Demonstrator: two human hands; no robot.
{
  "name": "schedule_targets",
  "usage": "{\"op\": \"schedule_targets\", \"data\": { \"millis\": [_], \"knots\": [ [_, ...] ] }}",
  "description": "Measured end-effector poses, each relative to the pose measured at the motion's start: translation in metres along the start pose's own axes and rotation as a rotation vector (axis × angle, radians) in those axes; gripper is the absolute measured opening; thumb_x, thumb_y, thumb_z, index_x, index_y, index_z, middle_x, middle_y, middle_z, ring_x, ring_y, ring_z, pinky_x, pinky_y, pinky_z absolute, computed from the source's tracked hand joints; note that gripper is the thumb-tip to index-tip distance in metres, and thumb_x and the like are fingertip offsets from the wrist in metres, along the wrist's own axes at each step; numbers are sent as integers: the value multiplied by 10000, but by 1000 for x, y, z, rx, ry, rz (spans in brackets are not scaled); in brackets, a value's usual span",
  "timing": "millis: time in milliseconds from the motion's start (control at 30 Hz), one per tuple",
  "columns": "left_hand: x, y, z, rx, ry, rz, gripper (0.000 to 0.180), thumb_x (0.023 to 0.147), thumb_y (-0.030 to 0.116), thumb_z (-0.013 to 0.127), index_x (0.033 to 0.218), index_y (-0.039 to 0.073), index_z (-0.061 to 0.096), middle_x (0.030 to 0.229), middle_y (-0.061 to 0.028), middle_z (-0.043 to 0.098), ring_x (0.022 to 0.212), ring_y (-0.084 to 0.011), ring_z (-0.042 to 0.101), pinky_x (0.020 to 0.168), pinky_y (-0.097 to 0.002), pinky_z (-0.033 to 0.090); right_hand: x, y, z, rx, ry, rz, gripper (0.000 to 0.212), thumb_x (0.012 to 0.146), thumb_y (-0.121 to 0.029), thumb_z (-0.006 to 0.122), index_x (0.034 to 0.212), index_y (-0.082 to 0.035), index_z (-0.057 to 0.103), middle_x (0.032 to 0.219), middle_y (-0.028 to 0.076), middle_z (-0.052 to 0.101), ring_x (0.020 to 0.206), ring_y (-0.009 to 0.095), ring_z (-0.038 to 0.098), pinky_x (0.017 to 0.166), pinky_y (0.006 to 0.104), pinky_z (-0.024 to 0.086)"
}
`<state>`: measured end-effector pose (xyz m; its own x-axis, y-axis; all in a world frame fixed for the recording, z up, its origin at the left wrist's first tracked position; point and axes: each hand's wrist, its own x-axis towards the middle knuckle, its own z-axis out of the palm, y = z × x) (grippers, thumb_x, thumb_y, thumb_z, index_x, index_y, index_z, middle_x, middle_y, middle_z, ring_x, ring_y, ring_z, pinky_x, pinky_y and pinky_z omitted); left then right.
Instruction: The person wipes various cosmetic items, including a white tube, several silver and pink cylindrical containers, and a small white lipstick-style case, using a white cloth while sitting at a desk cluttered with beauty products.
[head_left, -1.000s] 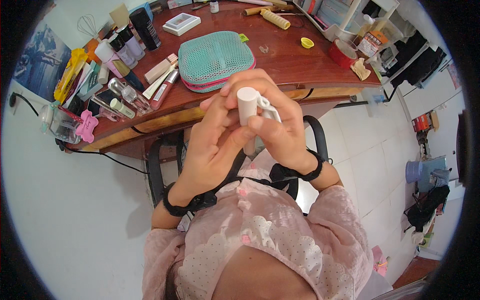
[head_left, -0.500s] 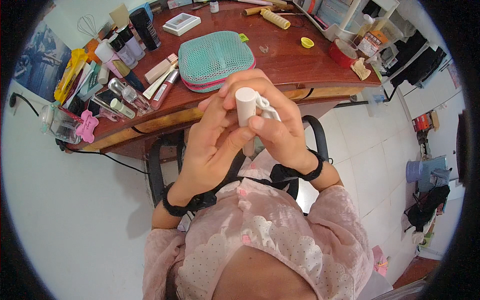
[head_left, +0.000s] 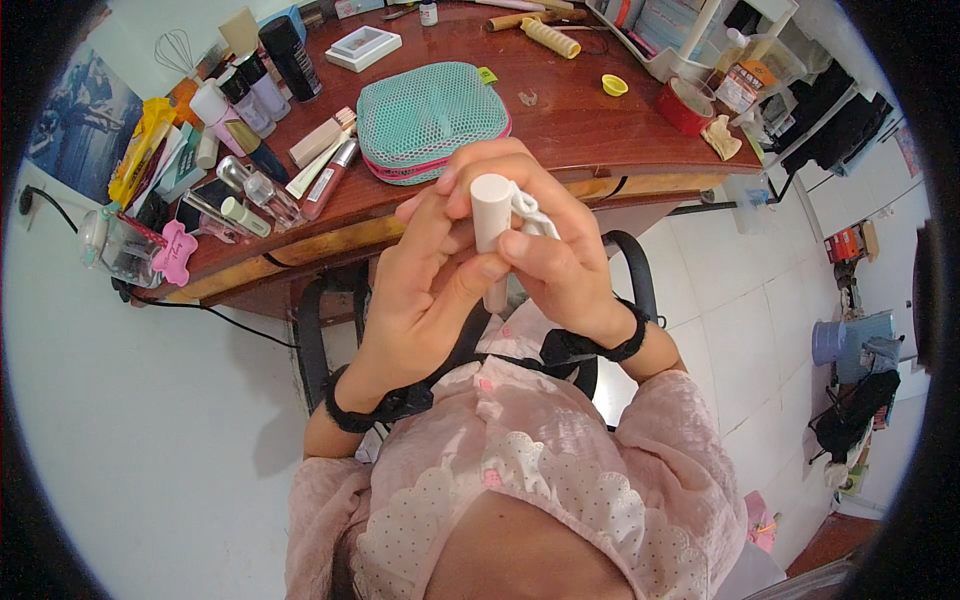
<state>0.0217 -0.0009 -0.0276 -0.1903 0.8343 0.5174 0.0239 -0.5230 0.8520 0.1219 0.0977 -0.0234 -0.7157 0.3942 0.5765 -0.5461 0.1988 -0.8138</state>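
Observation:
Between my two hands, in front of my chest, stands a slim lip gloss tube (head_left: 490, 212) with a white cylindrical cap and a pinkish lower end. A white bow-like loop sticks out from the cap's right side. My left hand (head_left: 420, 290) is closed on it, the thumb pressing from the left. From the right, my right hand (head_left: 560, 265) grips it with the thumb near the loop, its fingers curled over the far side. My fingers hide part of the tube. Just beyond them on the desk lies a teal mesh pouch (head_left: 430, 115) with a pink zipper edge.
Bottles and makeup tubes (head_left: 325, 175) crowd the left of the dark red wooden desk (head_left: 580, 130). A white square case (head_left: 363, 47) sits at the back. On the right are a small yellow cup (head_left: 614, 85), a red tape roll (head_left: 686, 105) and a white rack (head_left: 690, 50).

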Motion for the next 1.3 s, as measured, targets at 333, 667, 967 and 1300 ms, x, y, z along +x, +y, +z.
{"op": "schedule_targets", "data": {
  "millis": [333, 667, 967, 1300],
  "knots": [
    [1, -3, -4, 43, -30, 30, 395, 875, 7, 498, 1237, -38, 347, 1015, -96, 583, 901, -97, 527, 764, -219, 427, 1, 0, 2, 9, 0, -10, 342, 830, -242, 491, 1011, 48, 476, 1077, 134, 410, 1033, 331, 523, 867, 399, 423],
    [-1, -2, -3, 48, -12, 16, 415, 884, 36, 502, 1257, -36, 336, 1019, -82, 584, 846, -82, 521, 717, -209, 432, 0, 2, -1, -26, -30, -45, 342, 835, -255, 469, 1008, 39, 486, 1072, 133, 412, 1025, 337, 524, 871, 409, 418],
    [-1, -1, -3, 0, -23, -40, 415, 886, 44, 501, 1259, -31, 336, 1030, -78, 574, 880, -79, 510, 751, -207, 422, 0, 1, 0, -15, -36, -34, 336, 832, -242, 454, 1018, 36, 473, 1084, 130, 405, 1036, 336, 523, 874, 405, 418],
    [-2, -5, -3, 23, -20, 21, 455, 878, 32, 508, 1286, -39, 318, 1005, -73, 587, 865, -84, 525, 748, -209, 427, -1, 1, 1, -14, -28, -42, 324, 836, -238, 442, 1008, 35, 466, 1081, 130, 402, 1028, 329, 523, 871, 403, 413]
  ]
}}
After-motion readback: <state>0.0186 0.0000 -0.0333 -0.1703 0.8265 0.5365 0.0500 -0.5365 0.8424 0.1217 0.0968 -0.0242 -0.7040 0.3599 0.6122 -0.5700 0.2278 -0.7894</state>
